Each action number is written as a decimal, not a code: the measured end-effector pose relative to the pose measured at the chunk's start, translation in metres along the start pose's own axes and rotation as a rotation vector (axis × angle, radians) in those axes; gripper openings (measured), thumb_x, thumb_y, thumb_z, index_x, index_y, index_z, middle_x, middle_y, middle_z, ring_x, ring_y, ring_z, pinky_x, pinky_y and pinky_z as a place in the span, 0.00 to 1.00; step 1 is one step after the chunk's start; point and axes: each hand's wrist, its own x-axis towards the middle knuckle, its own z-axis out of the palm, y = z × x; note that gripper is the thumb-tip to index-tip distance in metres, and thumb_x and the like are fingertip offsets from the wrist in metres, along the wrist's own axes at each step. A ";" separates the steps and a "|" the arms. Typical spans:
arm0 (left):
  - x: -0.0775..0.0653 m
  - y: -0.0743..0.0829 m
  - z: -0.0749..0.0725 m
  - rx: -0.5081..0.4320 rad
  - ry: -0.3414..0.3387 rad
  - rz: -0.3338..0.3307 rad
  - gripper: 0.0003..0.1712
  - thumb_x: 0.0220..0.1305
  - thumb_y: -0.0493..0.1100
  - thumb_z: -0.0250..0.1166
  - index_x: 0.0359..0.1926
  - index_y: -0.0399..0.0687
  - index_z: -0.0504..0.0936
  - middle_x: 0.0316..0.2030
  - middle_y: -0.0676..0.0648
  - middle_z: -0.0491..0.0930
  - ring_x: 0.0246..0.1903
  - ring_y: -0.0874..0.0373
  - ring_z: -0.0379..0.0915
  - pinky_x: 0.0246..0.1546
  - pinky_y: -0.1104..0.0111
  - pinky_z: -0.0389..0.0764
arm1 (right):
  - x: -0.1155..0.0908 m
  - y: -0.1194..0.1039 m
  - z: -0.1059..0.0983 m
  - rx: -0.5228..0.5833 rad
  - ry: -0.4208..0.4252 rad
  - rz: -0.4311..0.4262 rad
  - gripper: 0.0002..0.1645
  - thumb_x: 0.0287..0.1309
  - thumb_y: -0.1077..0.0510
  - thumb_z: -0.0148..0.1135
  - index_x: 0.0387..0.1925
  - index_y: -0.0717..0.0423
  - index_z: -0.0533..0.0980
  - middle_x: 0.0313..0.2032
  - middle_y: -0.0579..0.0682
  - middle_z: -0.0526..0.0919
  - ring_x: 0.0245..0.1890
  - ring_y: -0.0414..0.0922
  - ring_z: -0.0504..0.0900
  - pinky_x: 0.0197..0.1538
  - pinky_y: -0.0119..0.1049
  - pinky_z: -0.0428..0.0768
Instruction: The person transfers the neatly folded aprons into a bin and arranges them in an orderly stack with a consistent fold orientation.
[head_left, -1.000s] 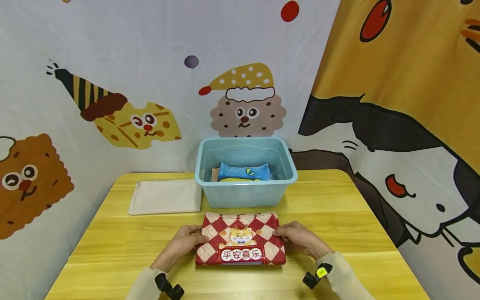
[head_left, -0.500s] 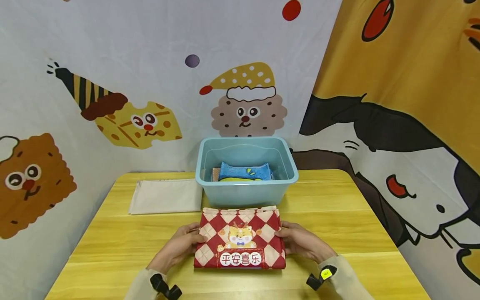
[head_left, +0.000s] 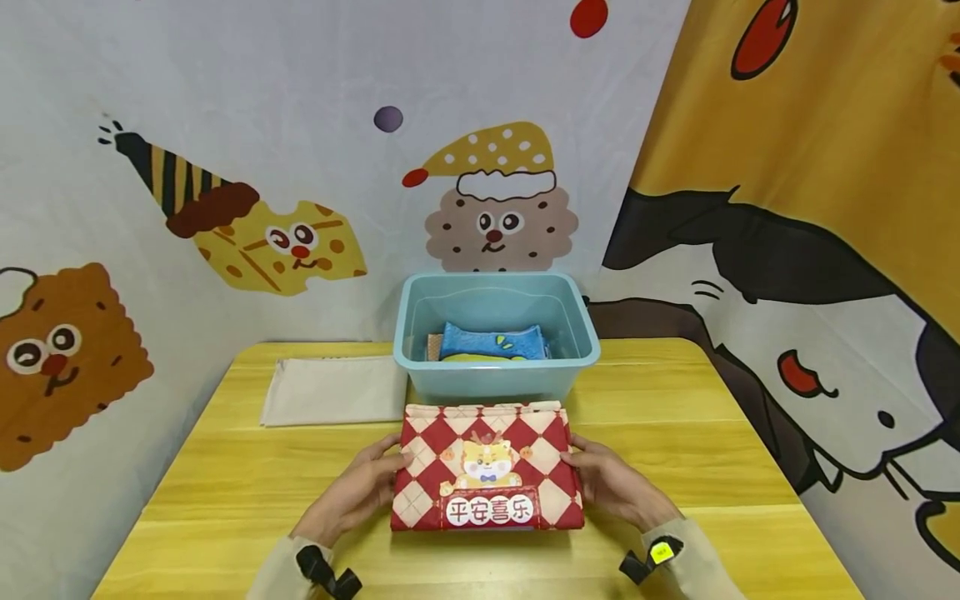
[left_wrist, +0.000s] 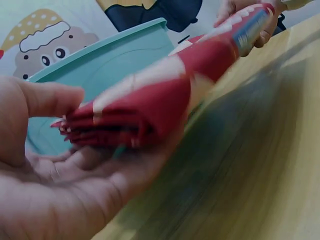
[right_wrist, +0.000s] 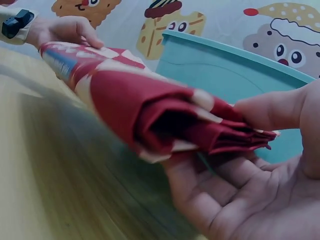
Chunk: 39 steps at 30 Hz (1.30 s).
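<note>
A folded red-and-cream checked cloth [head_left: 487, 468] with a cartoon dog and white lettering is held between both hands in front of the bin. My left hand [head_left: 363, 485] grips its left end, thumb on top and fingers underneath. At the other end my right hand [head_left: 619, 486] pinches it the same way. Both wrist views show the stacked layers of the cloth [left_wrist: 145, 107] at its ends, raised over the table with a shadow below. Behind it stands a light-blue plastic bin [head_left: 495, 382]; a blue cloth bundle [head_left: 495, 342] lies inside.
To the left of the bin, a folded off-white cloth [head_left: 336, 392] lies flat on the wooden table [head_left: 217, 492]. A cartoon-printed curtain [head_left: 315, 83] hangs close behind the bin and along the sides.
Both hands have lifted the checked cloth off the table toward the head camera and slightly nearer the bin. The bin and the off-white cloth have stayed put.
</note>
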 end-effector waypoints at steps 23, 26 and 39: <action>-0.005 0.026 0.015 0.079 -0.016 0.075 0.31 0.77 0.48 0.58 0.72 0.46 0.58 0.48 0.51 0.87 0.43 0.57 0.87 0.41 0.65 0.87 | -0.023 -0.040 0.011 -0.115 -0.012 -0.091 0.45 0.78 0.57 0.48 0.80 0.65 0.36 0.56 0.45 0.85 0.53 0.42 0.87 0.55 0.38 0.85; -0.006 0.031 0.017 0.102 -0.006 0.084 0.30 0.77 0.49 0.58 0.72 0.47 0.59 0.49 0.51 0.86 0.44 0.57 0.86 0.41 0.65 0.87 | -0.025 -0.045 0.014 -0.136 0.003 -0.109 0.44 0.78 0.57 0.49 0.80 0.65 0.37 0.55 0.45 0.85 0.52 0.42 0.87 0.54 0.38 0.85; -0.002 0.060 0.026 0.135 0.036 0.130 0.32 0.77 0.47 0.58 0.73 0.39 0.58 0.46 0.51 0.86 0.40 0.58 0.87 0.39 0.67 0.87 | -0.026 -0.068 0.023 -0.139 0.119 -0.127 0.41 0.77 0.54 0.51 0.79 0.62 0.44 0.54 0.42 0.84 0.50 0.41 0.87 0.52 0.38 0.86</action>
